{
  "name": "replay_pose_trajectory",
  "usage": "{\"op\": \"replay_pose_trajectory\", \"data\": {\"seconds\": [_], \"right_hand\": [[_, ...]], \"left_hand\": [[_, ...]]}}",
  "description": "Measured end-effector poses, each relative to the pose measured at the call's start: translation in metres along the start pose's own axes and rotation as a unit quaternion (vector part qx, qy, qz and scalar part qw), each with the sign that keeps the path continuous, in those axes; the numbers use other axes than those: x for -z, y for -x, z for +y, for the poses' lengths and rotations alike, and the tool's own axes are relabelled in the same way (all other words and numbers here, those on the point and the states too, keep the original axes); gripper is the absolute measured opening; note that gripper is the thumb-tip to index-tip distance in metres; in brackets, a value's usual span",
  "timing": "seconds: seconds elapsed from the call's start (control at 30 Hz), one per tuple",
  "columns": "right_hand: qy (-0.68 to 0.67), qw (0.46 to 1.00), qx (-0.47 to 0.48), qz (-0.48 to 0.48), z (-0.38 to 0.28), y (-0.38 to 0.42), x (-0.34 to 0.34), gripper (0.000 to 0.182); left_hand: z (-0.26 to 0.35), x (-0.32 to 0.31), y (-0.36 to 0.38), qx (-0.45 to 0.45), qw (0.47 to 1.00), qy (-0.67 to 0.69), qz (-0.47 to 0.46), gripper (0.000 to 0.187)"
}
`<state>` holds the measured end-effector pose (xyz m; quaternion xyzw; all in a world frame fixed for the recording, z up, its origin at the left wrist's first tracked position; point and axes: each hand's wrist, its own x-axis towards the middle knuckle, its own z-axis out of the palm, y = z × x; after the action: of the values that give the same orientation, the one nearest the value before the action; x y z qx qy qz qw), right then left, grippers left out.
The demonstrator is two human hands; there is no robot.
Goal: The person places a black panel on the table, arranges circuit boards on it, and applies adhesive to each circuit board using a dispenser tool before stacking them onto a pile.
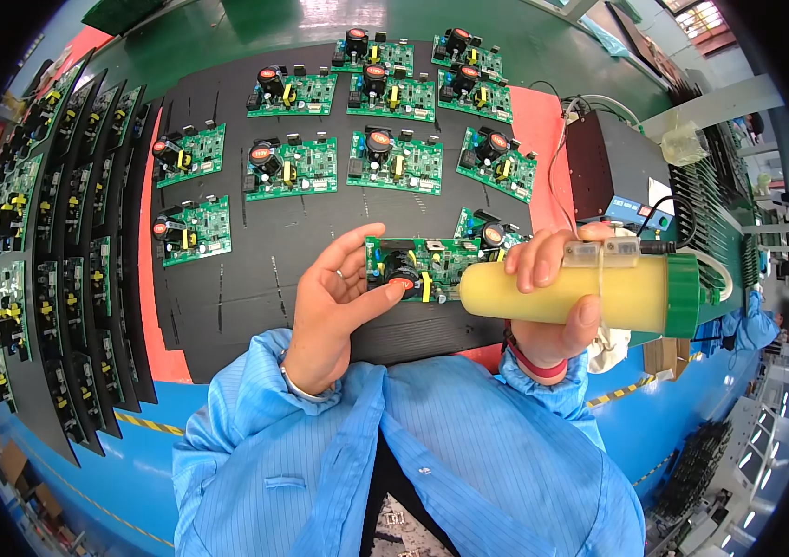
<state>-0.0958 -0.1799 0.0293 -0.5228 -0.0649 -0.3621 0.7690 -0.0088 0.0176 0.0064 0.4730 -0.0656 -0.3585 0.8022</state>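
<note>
Currently pinching circuit board (450, 267) with left hand (334, 308), clasping yellow tube (539, 304) with right hand (550, 341); could scrape small parts (427, 286) by tilting tube too steeply.

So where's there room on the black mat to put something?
On the mat, there's a bare patch between the lower-left board and the left hand, and another above the upper-left board. It's crowded at the back, with boards close together, and around the yellow tube.
</note>
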Motion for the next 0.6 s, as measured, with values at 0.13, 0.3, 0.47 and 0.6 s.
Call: {"op": "replay_pose_trajectory", "data": {"seconds": [0.13, 0.3, 0.47, 0.6], "right_hand": [[0.005, 1.000, -0.002, 0.004, -0.0023, 0.0004, 0.0023, 0.064], [0.008, 1.000, -0.005, 0.010, -0.0040, 0.0013, 0.0067, 0.063], [0.049, 0.999, -0.001, -0.011, -0.0056, 0.0013, 0.0085, 0.059], [0.055, 0.998, 0.005, -0.009, -0.0061, 0.0011, 0.0108, 0.059]], "left_hand": [[0.0001, 0.0004, -0.0005, -0.001, 1.000, 0.000, 0.003, 0.062], [0.0011, -0.0019, 0.0000, 0.001, 1.000, -0.021, 0.006, 0.062], [-0.0019, 0.0018, -0.0013, 0.001, 1.000, -0.006, 0.011, 0.061], [0.0008, 0.0013, -0.0008, 0.012, 1.000, -0.002, 0.020, 0.061]]}}
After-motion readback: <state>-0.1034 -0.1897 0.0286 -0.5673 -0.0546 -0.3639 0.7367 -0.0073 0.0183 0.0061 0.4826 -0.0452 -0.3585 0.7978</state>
